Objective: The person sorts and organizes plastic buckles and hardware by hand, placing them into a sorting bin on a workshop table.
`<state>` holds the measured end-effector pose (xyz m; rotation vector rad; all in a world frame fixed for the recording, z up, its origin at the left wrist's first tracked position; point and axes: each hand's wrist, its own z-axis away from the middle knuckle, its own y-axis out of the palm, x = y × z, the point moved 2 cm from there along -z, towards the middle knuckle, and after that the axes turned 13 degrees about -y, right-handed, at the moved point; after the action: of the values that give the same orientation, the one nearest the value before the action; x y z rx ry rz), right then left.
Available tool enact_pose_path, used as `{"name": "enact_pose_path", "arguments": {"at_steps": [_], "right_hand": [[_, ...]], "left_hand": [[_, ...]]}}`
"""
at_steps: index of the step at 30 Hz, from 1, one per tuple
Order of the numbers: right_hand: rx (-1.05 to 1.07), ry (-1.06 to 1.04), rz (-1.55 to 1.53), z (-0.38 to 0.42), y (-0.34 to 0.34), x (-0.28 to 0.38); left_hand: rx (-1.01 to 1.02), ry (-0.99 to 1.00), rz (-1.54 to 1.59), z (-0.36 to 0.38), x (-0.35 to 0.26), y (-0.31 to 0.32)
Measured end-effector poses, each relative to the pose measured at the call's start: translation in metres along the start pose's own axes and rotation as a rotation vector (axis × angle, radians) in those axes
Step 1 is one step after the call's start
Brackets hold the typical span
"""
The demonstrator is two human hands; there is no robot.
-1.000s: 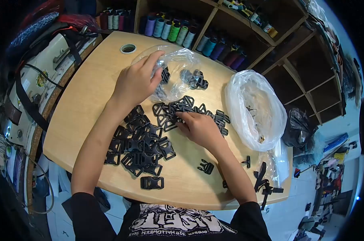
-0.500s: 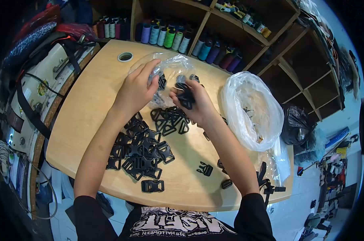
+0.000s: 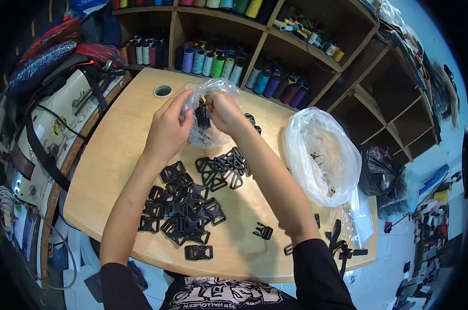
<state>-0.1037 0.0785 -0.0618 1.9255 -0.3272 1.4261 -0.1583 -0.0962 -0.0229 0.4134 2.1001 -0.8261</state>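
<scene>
My left hand (image 3: 167, 128) grips the rim of a small clear plastic bag (image 3: 211, 138), fingers behind it and thumb in front. Dark black plastic buckle pieces (image 3: 202, 115) show inside the bag. Over the bag's mouth, my right hand (image 3: 224, 112) is closed with its fingers curled inward; what they hold, if anything, is hidden. Just below the bag lies a pile of black triangular rings (image 3: 221, 168). Closer to me is a heap of black side-release buckles (image 3: 185, 206), with one buckle (image 3: 198, 252) apart from it.
A large open white plastic bag (image 3: 322, 155) stands at the table's right. A loose buckle prong piece (image 3: 263, 231) and black straps (image 3: 340, 243) lie near the front. A tape roll (image 3: 162, 91) sits at the back left, before shelves with thread spools (image 3: 208, 63).
My right hand has moved up and left to the clear bag's mouth; the black pieces seen in it before no longer show there. My left hand stays on the bag. The view has tilted up slightly.
</scene>
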Motion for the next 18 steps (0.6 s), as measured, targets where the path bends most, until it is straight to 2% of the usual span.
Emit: {"name": "enact_pose_path", "arguments": {"at_steps": [3, 4, 6, 7, 8, 9, 10, 11, 12, 14, 15, 16, 18], "right_hand": [[0.236, -0.236, 1.105, 0.026, 0.003, 0.038], [0.240, -0.239, 1.098, 0.041, 0.011, 0.061], [0.585, -0.190, 1.316, 0.065, 0.029, 0.098], [0.662, -0.069, 1.354, 0.063, 0.025, 0.100], [0.662, -0.076, 1.343, 0.061, 0.023, 0.100], [0.791, -0.258, 1.483, 0.059, 0.024, 0.101], [0.919, -0.449, 1.620, 0.056, 0.024, 0.104], [0.824, -0.283, 1.772, 0.054, 0.040, 0.113], [0.820, -0.292, 1.768, 0.044, 0.041, 0.114], [0.644, -0.712, 1.657, 0.025, 0.051, 0.131], [0.605, -0.791, 1.617, 0.026, 0.056, 0.135], [0.599, -0.797, 1.611, 0.027, 0.061, 0.133], [0.710, -0.676, 1.708, 0.032, 0.074, 0.132]], "left_hand": [[-0.047, -0.004, 0.047, -0.004, 0.001, -0.005], [-0.082, -0.021, 0.046, -0.006, 0.002, -0.009], [-0.127, -0.034, 0.034, -0.018, 0.006, -0.017], [-0.168, -0.086, 0.106, -0.029, 0.016, -0.021], [-0.202, -0.138, 0.178, -0.040, 0.025, -0.026], [-0.245, -0.019, 0.148, -0.053, 0.025, -0.035], [-0.247, -0.011, 0.141, -0.066, 0.026, -0.044], [-0.213, -0.084, 0.120, -0.075, 0.022, -0.053], [-0.179, -0.154, 0.099, -0.086, 0.021, -0.061], [-0.195, -0.168, 0.216, -0.108, 0.015, -0.080], [-0.210, -0.176, 0.197, -0.112, 0.011, -0.089], [-0.210, -0.171, 0.189, -0.111, 0.008, -0.094], [-0.044, -0.291, 0.118, -0.112, 0.008, -0.101]]}}
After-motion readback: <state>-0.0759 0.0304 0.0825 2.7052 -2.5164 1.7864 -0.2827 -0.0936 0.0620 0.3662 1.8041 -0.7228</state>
